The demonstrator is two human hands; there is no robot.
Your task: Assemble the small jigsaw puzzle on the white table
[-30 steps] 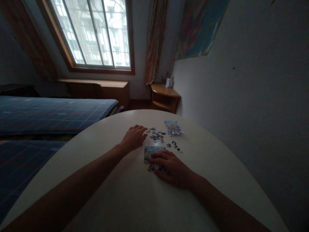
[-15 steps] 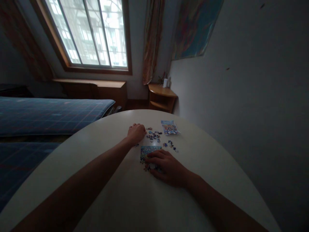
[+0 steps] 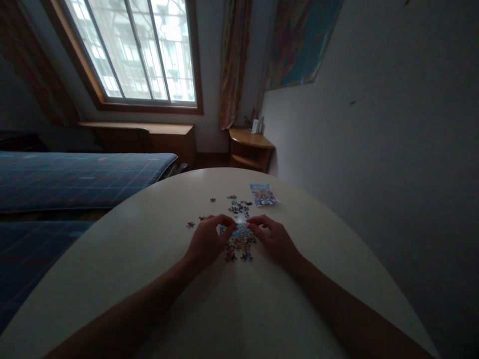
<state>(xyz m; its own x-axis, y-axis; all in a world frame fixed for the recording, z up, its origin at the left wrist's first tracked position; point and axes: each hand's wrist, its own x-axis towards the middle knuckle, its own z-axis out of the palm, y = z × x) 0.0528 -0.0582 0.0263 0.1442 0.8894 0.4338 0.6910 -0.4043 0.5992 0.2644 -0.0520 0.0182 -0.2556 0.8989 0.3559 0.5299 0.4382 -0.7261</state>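
Note:
A partly joined jigsaw puzzle point(image 3: 240, 241) with a blue upper edge lies flat on the white round table point(image 3: 149, 244). My left hand point(image 3: 212, 237) is at its upper left, thumb and forefinger pinched together at the top edge. Across from it, my right hand point(image 3: 276, 241) rests at the upper right, its thumb and forefinger also closed near that edge. Whatever sits between either set of fingertips is too small and dark to make out. Just beyond the hands is a cluster of loose puzzle pieces point(image 3: 240, 207).
A printed picture sheet point(image 3: 264, 195) lies at the far right of the pieces. Single puzzle pieces point(image 3: 190, 225) are scattered left of my left hand. Past the table stand a mattress point(image 3: 86, 179) with a plaid cover and a wooden corner shelf point(image 3: 251, 139). A wall rises on the right.
My left hand has come back from the loose pieces to the puzzle's top edge. My right hand has shifted up and right off the puzzle, uncovering more of it. The view has shifted slightly.

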